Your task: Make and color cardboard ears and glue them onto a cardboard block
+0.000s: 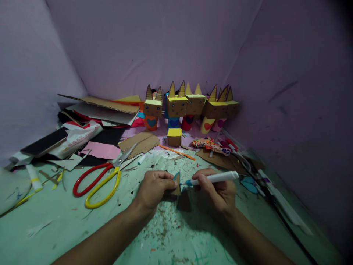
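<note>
Pinched in the fingers of my left hand [156,189] is a small cardboard triangle [177,186] with blue colour near its tip. My right hand [216,189] grips a white marker [217,177] with a blue tip end. That tip meets, or almost meets, the triangle's right edge. Just below, a second cardboard triangle [184,201] lies on the table between the two hands, dark along its edges. A small cardboard box with a yellow top [174,138] sits beyond my hands.
Red-and-yellow-handled scissors [102,180] lie at left, by a pink paper piece [100,150] and stacked cardboard [104,105]. Several box-headed, pointy-eared figures [178,106] stand at the back. Patterned fabric [211,144], a blue marker cap-like piece [249,184] and a dark cable [271,206] lie right.
</note>
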`<state>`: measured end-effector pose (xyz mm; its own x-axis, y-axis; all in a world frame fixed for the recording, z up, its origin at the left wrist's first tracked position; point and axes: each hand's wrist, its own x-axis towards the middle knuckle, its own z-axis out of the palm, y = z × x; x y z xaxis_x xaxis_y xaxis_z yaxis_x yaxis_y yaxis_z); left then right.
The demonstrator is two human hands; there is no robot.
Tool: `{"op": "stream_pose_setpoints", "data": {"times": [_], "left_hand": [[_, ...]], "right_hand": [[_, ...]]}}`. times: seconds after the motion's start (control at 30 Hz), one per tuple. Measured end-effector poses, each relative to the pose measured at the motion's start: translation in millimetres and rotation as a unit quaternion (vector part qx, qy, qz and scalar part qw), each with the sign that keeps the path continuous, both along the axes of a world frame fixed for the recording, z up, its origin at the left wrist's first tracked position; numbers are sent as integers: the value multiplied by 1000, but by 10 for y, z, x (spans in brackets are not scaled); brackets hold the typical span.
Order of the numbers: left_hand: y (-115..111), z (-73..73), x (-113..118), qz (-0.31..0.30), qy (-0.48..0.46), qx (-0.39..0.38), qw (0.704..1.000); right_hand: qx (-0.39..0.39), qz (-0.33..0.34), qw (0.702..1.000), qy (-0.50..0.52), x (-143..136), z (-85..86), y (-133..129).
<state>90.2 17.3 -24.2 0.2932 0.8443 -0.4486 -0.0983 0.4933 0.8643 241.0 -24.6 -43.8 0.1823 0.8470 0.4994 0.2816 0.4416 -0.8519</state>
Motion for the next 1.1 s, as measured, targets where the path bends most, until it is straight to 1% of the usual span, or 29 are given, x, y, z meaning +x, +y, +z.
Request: {"op": "stream_pose_setpoints", "data": {"times": [0.2,0.3,0.37,0.53,0.7,0.8,0.93,1.1], "left_hand": [[6,14,10,4,3,2,1000],[10,18,12,10,10,-4,1000],[11,18,9,13,11,-3,1000],[3,18,2,3,8,8,1000],[0,21,9,6,9,-2,1000],[-3,25,13,5,15,1,1000],[-7,27,12,8,18,7,1000],[-3,27,12,7,17,15,1000]], "right_hand": [[10,45,994,-99,41,50,1],[13,67,990,-124,59,68,-3],[22,69,992,-104,58,52,-6],[26,11,999,26,-7,-7,-4],[42,-19,995,91,-75,26,7],[42,-12,995,91,-66,32,23],[44,7,998,41,-18,2,34],[-2,3,1000,3,5,7,-4]]}}
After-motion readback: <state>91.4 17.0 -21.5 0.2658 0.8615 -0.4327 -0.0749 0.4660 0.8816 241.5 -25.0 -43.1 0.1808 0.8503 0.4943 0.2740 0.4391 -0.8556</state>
